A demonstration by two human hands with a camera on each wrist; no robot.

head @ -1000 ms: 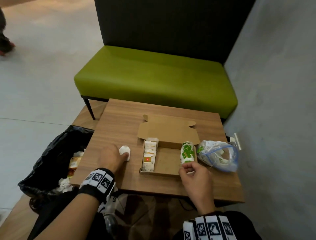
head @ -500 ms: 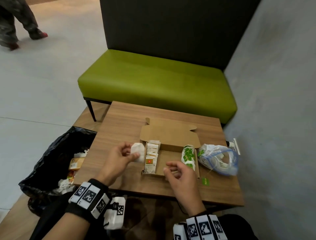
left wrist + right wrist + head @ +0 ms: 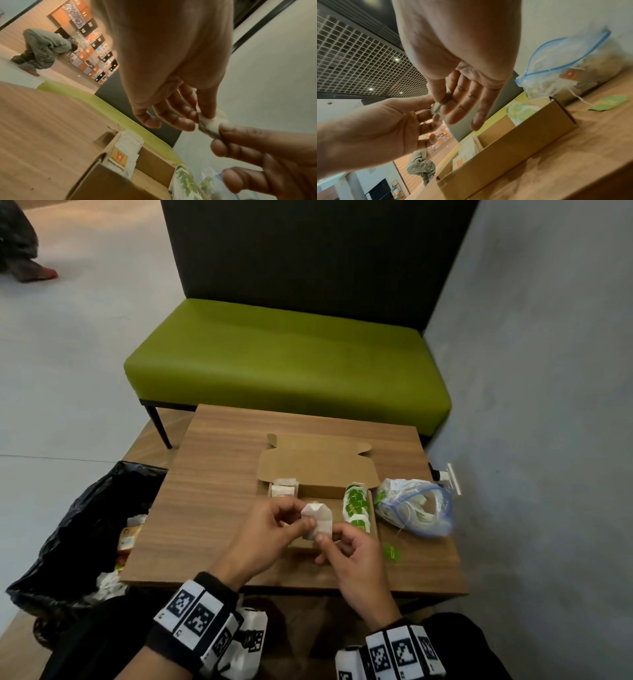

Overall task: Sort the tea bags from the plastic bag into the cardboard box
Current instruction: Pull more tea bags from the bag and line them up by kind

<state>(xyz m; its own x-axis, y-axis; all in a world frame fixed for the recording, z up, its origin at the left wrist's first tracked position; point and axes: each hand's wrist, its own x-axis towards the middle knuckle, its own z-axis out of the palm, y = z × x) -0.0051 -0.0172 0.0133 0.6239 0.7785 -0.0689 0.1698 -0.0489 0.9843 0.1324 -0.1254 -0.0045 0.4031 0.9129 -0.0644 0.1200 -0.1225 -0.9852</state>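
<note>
- A white tea bag (image 3: 319, 520) is held in the air above the near part of the cardboard box (image 3: 317, 470), pinched from both sides.
- The left hand (image 3: 263, 534) grips its left edge between thumb and fingers (image 3: 181, 122); the other fingers curl loosely.
- The right hand (image 3: 356, 559) pinches its lower right edge between thumb and forefinger, remaining fingers (image 3: 462, 108) stretched out, relaxed.
- The box lies open on the wooden bench (image 3: 212, 491), lid flap folded back; a row of pale tea bags (image 3: 283, 489) stands along its left wall, a row of green-printed ones (image 3: 357, 505) along its right.
- The plastic bag (image 3: 414, 508), blue-rimmed, with more tea bags inside, lies on the bench just right of the box.
- A loose green tag (image 3: 392, 552) lies on the bench near the box's right corner.
- A black bin bag (image 3: 78, 525) sits left of the bench.
</note>
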